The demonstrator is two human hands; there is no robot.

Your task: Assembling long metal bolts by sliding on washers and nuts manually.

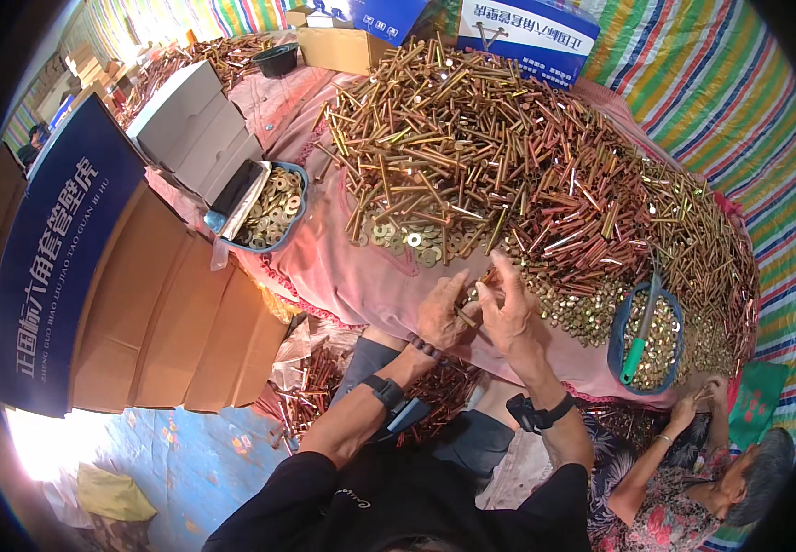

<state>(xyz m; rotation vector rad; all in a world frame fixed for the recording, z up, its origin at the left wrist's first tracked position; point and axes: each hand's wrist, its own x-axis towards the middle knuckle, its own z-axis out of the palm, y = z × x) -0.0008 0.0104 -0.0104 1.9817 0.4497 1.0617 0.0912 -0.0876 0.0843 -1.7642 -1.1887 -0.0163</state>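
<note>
- Brassy bolt (465,318), just off the near side of the bolt heap (472,138), its long axis slanting from far left to near right; which end is the head, I can't make out.
- Left hand (442,313): fingers curled narrowly by the bolt, hold unclear.
- Right hand (512,313): forefinger up, thumb slightly parted; can't tell what it grips.
- Left of the heap: washers (274,212).
</note>
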